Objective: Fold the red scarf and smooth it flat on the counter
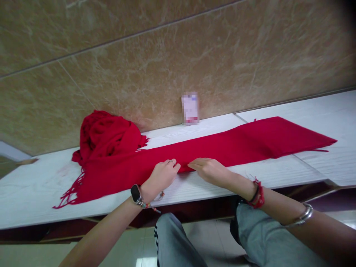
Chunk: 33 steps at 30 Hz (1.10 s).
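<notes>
A red scarf [239, 142] lies folded into a long strip across the white tabletop, with its fringe spread at the left end. My left hand [164, 176] is closed on the scarf's near edge around its middle, fingertips curled into the cloth. Just to the right, my right hand [211, 170] pinches the same edge, its fingers pressed together. A small gap of red cloth shows between the two hands. Behind the fringed end sits a second, bunched heap of red fringed cloth [108, 135], resting against the wall.
A brown marbled tile wall [167, 70] rises along the back of the white tabletop [33, 185]. A small pale upright card or box [190, 108], blurred out, leans against it. Dark open shelving [200, 208] lies below the front edge, above my knees.
</notes>
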Tool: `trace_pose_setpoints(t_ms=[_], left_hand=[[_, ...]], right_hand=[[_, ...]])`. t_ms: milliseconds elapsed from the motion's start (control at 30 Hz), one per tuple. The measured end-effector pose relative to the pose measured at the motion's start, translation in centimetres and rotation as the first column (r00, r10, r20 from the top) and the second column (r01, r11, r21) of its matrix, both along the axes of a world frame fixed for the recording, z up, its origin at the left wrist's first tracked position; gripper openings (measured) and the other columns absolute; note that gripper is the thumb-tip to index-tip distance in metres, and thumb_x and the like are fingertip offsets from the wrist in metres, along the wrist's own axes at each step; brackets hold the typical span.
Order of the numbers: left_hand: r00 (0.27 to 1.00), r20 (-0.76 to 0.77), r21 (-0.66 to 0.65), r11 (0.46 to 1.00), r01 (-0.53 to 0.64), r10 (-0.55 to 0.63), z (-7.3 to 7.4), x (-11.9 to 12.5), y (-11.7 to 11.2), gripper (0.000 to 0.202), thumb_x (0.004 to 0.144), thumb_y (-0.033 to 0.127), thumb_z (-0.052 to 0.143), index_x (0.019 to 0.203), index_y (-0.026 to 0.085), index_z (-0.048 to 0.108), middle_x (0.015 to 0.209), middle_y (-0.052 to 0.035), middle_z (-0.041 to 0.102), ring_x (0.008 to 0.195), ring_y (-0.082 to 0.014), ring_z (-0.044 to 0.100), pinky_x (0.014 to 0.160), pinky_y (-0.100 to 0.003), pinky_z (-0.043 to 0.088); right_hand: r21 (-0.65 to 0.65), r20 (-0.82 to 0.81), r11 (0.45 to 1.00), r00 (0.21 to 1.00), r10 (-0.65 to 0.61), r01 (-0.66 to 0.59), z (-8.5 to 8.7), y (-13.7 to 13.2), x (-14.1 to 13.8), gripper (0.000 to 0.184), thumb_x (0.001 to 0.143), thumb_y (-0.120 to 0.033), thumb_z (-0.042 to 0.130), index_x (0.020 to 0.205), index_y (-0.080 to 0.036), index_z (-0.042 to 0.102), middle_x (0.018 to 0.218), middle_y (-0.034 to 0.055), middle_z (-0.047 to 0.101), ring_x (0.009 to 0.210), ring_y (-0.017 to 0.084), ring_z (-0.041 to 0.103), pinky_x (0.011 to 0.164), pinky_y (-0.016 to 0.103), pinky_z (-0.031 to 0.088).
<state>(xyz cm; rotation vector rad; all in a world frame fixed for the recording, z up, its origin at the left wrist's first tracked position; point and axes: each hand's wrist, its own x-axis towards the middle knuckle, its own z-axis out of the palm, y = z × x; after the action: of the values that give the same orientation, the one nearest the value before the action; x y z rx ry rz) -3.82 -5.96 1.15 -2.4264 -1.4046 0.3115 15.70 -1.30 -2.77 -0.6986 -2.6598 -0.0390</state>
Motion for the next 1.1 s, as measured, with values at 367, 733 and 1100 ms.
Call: trace_pose_setpoints(t_ms=[367,733,1100], left_hand=[[0.907,0.246,0.255,0.926,0.278,-0.341,-2.5,-2.1,0.4,0.018,0.089,0.012,0.042,0.090,0.017,0.059,0.078,-0.0020,0.058,0.074,-0.0142,0.054,0.067,-0.026,0.044],[0.855,0.420,0.209,0.949,0.236,-0.305,-2.9,-2.0,0.8,0.027,0.076,-0.002,0.042,0.086,0.017,0.059,0.077,-0.0023,0.053,0.075,-0.0154,0.051,0.067,-0.026,0.046],[0.754,0.634,-0.028,0.969,0.245,-0.172,-2.2,-1.9,0.1,0.027,0.079,0.010,0.047,0.099,0.017,0.063,0.087,-0.0048,0.055,0.085,-0.0165,0.050,0.078,-0.030,0.044]], right_hand=[[0.064,-0.091,0.997,0.996,-0.024,0.030,-0.7,0.3,-1.1,0.020,0.085,-0.010,0.048,0.081,-0.016,0.066,0.073,0.0044,0.062,0.069,0.015,0.055,0.064,0.025,0.039],[0.069,-0.170,0.997,0.985,-0.026,0.039,-0.7,0.3,-1.2,0.020,0.085,-0.010,0.048,0.077,-0.016,0.065,0.069,0.0035,0.058,0.068,0.014,0.050,0.063,0.025,0.036],[0.116,-0.137,0.983,0.978,0.155,-0.139,-1.1,0.2,-0.4,0.016,0.084,-0.014,0.053,0.087,-0.016,0.068,0.083,0.0061,0.064,0.077,0.017,0.055,0.070,0.029,0.040]])
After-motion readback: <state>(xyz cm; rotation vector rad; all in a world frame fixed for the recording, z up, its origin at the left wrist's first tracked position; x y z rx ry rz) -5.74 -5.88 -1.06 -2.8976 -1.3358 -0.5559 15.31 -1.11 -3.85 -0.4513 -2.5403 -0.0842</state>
